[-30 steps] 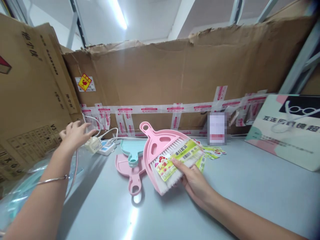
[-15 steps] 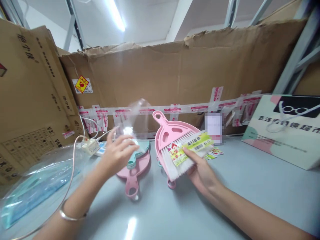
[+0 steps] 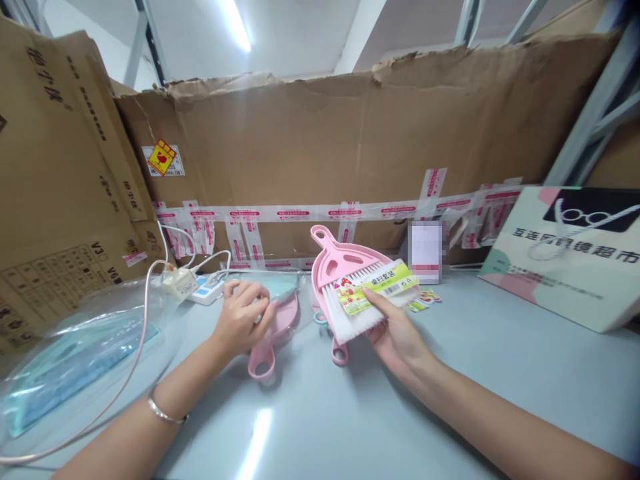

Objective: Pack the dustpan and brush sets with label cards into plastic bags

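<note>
The left hand (image 3: pixel 245 317) had swung from near the adapter (image 3: pixel 181 283) to the stacked dustpans (image 3: pixel 289 317), bringing a clear bag (image 3: pixel 303 287) just beside the pink dustpan (image 3: pixel 345 257). Its fingers were curled; whether they pinched the bag could not be told. The right hand (image 3: pixel 400 333) clamped brush (image 3: pixel 350 325) and dustpan mid-table. Cardboard (image 3: pixel 300 147) bounded the back; room lay in front.

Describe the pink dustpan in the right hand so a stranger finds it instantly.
Find the wide carton behind the table. In front of its lower middle, the right hand holds the dustpan, handle pointing up toward the carton. Unlike the pink pan by the left hand, whose handle points toward the viewer, it has a labelled white brush across it.
</note>
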The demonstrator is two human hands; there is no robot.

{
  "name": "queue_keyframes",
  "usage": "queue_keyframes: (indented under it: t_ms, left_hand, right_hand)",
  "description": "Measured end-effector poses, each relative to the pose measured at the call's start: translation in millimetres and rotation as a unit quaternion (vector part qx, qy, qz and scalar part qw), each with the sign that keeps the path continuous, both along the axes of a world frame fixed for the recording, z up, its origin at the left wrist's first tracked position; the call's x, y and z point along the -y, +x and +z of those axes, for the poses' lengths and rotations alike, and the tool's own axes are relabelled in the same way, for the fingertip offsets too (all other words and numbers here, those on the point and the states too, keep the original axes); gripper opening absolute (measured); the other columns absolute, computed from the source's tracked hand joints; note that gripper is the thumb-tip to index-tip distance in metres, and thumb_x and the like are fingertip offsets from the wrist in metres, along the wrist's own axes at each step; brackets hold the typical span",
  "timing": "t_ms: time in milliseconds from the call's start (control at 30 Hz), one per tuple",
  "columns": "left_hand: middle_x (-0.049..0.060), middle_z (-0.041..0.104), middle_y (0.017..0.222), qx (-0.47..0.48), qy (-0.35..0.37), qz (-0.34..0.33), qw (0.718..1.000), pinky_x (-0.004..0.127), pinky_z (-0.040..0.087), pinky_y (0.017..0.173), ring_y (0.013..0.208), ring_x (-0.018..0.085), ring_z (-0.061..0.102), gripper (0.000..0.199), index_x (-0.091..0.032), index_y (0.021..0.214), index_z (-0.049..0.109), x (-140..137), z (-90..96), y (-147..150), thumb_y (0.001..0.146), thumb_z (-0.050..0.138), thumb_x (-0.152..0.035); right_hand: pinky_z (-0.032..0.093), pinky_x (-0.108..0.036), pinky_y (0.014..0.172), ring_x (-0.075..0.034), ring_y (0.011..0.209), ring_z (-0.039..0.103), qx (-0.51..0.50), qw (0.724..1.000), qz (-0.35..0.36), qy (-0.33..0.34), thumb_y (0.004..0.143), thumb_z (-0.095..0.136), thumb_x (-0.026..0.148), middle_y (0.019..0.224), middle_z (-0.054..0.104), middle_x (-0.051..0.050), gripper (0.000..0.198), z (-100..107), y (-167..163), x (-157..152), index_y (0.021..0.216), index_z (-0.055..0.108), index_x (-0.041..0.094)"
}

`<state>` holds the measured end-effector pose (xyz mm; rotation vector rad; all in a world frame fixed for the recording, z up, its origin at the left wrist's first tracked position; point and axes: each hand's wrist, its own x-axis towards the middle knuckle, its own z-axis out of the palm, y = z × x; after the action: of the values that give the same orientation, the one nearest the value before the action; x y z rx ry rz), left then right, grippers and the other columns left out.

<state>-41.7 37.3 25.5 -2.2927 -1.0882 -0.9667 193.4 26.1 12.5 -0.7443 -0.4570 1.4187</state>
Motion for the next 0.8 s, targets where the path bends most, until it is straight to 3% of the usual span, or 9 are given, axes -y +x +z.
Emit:
queue_keyframes:
  t_ms: [100,167,333,500,600,800]
  left_hand:
    - [0.010,0.060,0.112,-0.054,-0.024,0.044,0.997,0.044,0.028,0.082,0.100,0.026,0.051,0.024,-0.019,0.066,0.066,0.1,-1.0,3.8,0.081,0.049,-0.028]
    - [0.007,0.057,0.121,-0.112,-0.068,0.049,0.990,0.049,0.025,0.085,0.110,0.030,0.046,0.022,-0.023,0.073,0.068,0.1,-1.0,3.8,0.081,0.048,-0.028]
    - [0.004,0.069,0.098,-0.143,-0.121,0.078,0.979,0.051,0.023,0.086,0.107,0.029,0.049,0.022,-0.023,0.085,0.066,1.6,-2.2,4.4,0.084,0.044,-0.022]
    - [0.008,0.066,0.099,-0.101,-0.114,0.165,0.975,0.046,0.030,0.079,0.095,0.026,0.054,0.022,-0.018,0.100,0.059,2.7,-5.5,8.6,0.082,0.046,-0.017]
    - [0.008,0.065,0.088,-0.085,-0.107,0.193,0.972,0.039,0.035,0.072,0.085,0.025,0.056,0.018,-0.017,0.092,0.060,-1.3,-6.7,5.0,0.082,0.046,-0.017]
    - [0.004,0.058,0.073,-0.023,-0.084,0.169,0.982,0.027,0.039,0.063,0.069,0.017,0.054,0.022,-0.016,0.077,0.058,-8.0,1.2,-6.8,0.086,0.039,-0.021]
  right_hand:
    - [0.056,-0.026,0.061,-0.018,0.082,0.065,0.012,1.000,0.005,0.012,0.066,0.069,0.016,0.099,0.068,-0.003,0.038,1.1,-1.1,0.9,0.103,0.059,0.020]
    - [0.056,-0.027,0.061,-0.017,0.079,0.065,0.023,1.000,0.013,0.015,0.065,0.070,0.016,0.095,0.069,-0.003,0.039,0.3,-2.0,2.8,0.102,0.059,0.020]
    - [0.057,-0.029,0.063,-0.018,0.072,0.066,0.038,0.998,0.043,-0.016,0.062,0.073,0.016,0.085,0.071,-0.002,0.040,-7.4,0.2,9.0,0.100,0.059,0.018]
    - [0.056,-0.030,0.066,-0.019,0.075,0.067,0.050,0.996,0.062,-0.038,0.063,0.073,0.019,0.085,0.071,-0.004,0.043,-10.8,1.4,14.5,0.103,0.058,0.016]
    - [0.056,-0.030,0.069,-0.020,0.078,0.067,0.057,0.994,0.084,-0.036,0.063,0.073,0.019,0.088,0.071,-0.004,0.049,-11.2,-0.7,17.2,0.109,0.055,0.017]
    - [0.053,-0.036,0.078,-0.023,0.084,0.066,0.088,0.986,0.136,-0.045,0.064,0.073,0.022,0.092,0.070,-0.008,0.051,-12.0,-0.9,22.8,0.110,0.053,0.014]
